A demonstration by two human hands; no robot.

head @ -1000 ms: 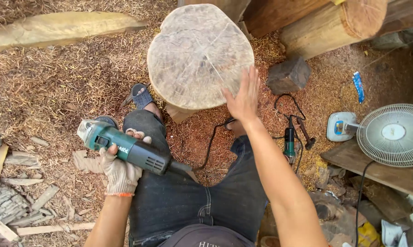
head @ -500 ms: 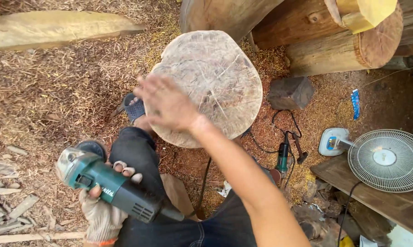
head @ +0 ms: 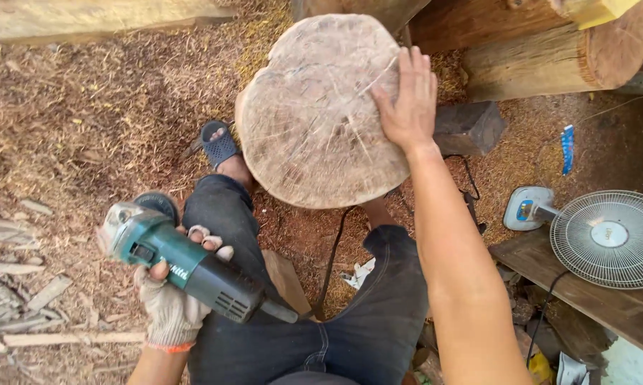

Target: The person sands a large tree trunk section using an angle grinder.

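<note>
Head view: a seated person works over a round log slab [head: 318,114] on a sawdust-strewn floor [head: 86,114].
Gloved left hand [head: 170,299], fingers wrapped tight, holds a green angle grinder [head: 186,267] beside the left knee, its long axis running lower right to upper left, disc end outward. Bare right hand [head: 408,100] lies flat, fingers together, on the slab's right edge. Logs [head: 549,60] crowd behind; a fan [head: 606,239] stands right.

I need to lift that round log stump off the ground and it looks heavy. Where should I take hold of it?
Judging by its pose, take the log stump by its bark sides just under the flat cut face, one hand on either side. The top is broad and smooth, offering no grip. The right hand lies flat on the far right edge; the left hand holds the angle grinder, so set that down first.
</note>
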